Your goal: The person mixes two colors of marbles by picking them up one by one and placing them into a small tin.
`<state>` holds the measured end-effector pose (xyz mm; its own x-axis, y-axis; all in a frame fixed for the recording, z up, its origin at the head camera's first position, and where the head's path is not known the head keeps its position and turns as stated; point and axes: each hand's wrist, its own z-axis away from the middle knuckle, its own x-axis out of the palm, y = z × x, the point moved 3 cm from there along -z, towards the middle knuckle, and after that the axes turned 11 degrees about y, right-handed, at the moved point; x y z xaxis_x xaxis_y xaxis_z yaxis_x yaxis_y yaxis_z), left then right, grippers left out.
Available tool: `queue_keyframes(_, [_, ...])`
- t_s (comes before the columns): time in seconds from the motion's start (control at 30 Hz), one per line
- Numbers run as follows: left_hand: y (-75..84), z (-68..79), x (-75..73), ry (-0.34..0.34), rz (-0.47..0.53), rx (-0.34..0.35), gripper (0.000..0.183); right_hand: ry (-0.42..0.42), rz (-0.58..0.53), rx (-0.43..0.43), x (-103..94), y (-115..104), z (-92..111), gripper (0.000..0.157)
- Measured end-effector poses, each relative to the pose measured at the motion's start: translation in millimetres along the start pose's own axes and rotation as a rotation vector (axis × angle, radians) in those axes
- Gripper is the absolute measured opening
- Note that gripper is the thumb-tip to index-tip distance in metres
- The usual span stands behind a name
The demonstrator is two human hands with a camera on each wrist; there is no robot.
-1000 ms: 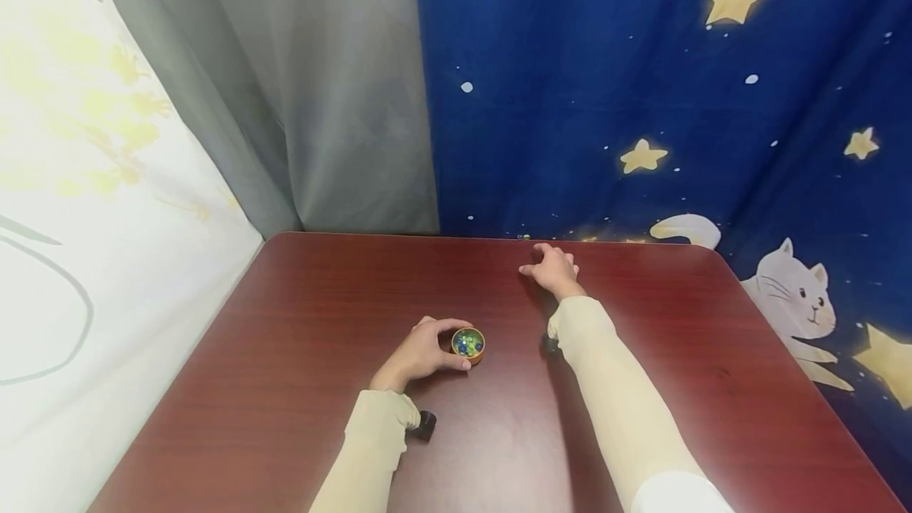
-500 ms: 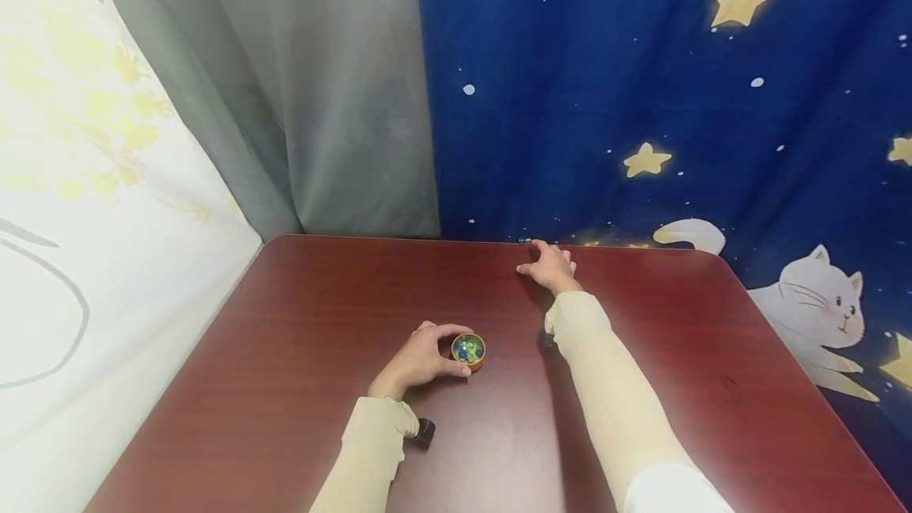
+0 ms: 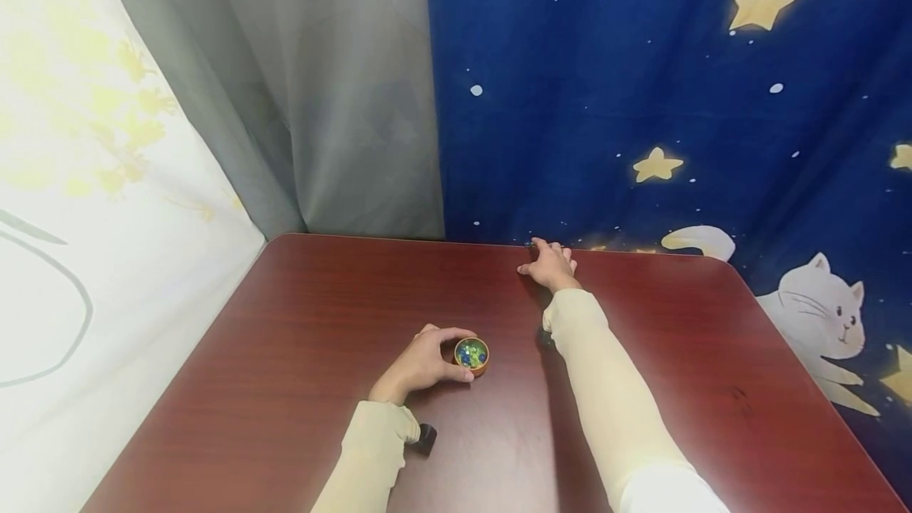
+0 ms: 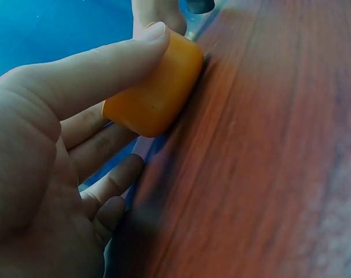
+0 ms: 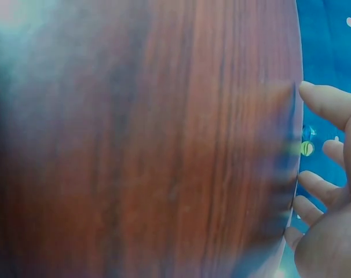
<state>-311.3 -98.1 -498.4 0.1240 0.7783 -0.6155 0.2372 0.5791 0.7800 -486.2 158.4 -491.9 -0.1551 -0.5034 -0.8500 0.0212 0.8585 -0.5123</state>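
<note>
My left hand (image 3: 420, 359) holds a small round orange bowl (image 4: 158, 87) between thumb and fingers, over the middle of the table. Blue and green glass marbles (image 3: 472, 353) fill it. In the left wrist view the bowl's side wall shows close to the wood. At the table's far edge, my right hand (image 3: 552, 264) reaches out with thumb and fingers spread. Between its thumb and index finger lie a green-yellow marble (image 5: 307, 149) and a bluish marble (image 5: 308, 132). From the head these two are mostly hidden by the fingertips.
The dark red wooden table (image 3: 299, 323) ends at a rounded far edge just beyond the right hand. Behind it hang a grey curtain (image 3: 363, 101) and a blue starry curtain (image 3: 541, 125). A white patterned cloth (image 3: 93, 220) borders the left side.
The right hand's fingertips have edged over the marbles at the far edge, covering more of them. The left hand keeps its hold on the bowl. The head view has shifted slightly.
</note>
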Motion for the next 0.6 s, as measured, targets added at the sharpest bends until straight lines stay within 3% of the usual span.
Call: queue_keyframes(0.6, [-2.0,0.3,-1.0,0.013,-0.010,0.039,0.063,-0.002,0.015,-0.006,2.2,-2.2,-6.9,0.077])
